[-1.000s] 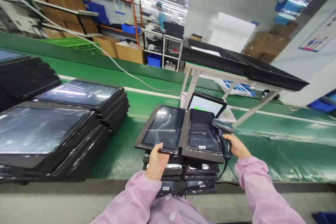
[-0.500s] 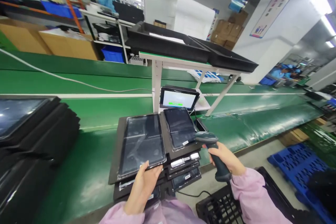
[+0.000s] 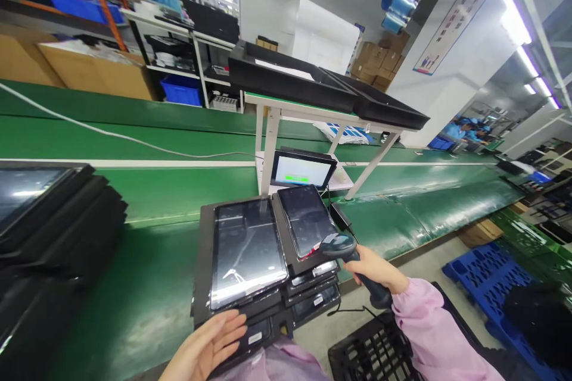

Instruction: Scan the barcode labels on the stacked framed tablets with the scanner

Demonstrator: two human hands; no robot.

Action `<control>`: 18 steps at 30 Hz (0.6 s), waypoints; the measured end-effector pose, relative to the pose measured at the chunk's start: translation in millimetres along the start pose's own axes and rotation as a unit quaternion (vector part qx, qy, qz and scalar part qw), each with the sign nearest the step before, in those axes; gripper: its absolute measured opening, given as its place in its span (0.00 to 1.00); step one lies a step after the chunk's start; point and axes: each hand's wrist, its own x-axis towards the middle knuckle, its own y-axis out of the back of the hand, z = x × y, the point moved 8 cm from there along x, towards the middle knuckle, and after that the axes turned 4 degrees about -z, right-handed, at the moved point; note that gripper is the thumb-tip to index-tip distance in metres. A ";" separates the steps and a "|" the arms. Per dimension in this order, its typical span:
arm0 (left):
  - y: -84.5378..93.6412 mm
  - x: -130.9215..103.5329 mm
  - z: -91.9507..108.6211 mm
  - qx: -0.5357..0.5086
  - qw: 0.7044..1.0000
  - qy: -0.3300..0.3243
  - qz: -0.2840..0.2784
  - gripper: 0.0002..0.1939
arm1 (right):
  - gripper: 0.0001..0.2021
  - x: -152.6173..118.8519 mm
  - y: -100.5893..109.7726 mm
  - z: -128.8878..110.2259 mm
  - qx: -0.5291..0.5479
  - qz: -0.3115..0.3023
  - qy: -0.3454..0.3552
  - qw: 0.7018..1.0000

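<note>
My right hand (image 3: 373, 268) is wrapped round the handle of a dark barcode scanner (image 3: 338, 245). The scanner's head is over the lower right corner of a smaller tablet-like screen (image 3: 306, 217), where a red light line falls beside a white label. To its left a larger screen panel (image 3: 248, 250) in clear film lies flat in a black foam tray (image 3: 203, 274). Below that panel's near edge, my left hand (image 3: 212, 339) is apart from it with its fingers stretched out, holding nothing. More trays with labelled screens are stacked underneath.
A lit monitor (image 3: 301, 169) stands under a white-legged shelf (image 3: 270, 146) bearing black trays (image 3: 290, 80). Another stack of black trays (image 3: 84, 238) is at the left on the green bench (image 3: 161, 268). A black crate (image 3: 370, 348) and blue pallet (image 3: 485, 280) are at the lower right.
My left hand has let go of the larger panel's near edge and moved down and left. The scanner has moved slightly left and down, and its red light now shows on the smaller screen's corner.
</note>
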 end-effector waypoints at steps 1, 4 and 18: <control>4.5 -1.6 4.1 -0.002 1.000 -0.014 0.004 0.17 | 0.10 -0.5 0.2 0.3 0.003 0.002 0.001 1.000; 16.0 -7.9 15.6 -0.009 0.998 -0.042 0.043 0.15 | 0.10 -1.7 -2.1 4.4 0.023 0.005 -0.009 1.000; 44.7 -35.6 45.8 -0.035 0.990 -0.093 0.104 0.08 | 0.16 -22.6 -71.5 -14.7 0.105 -0.019 -0.015 0.994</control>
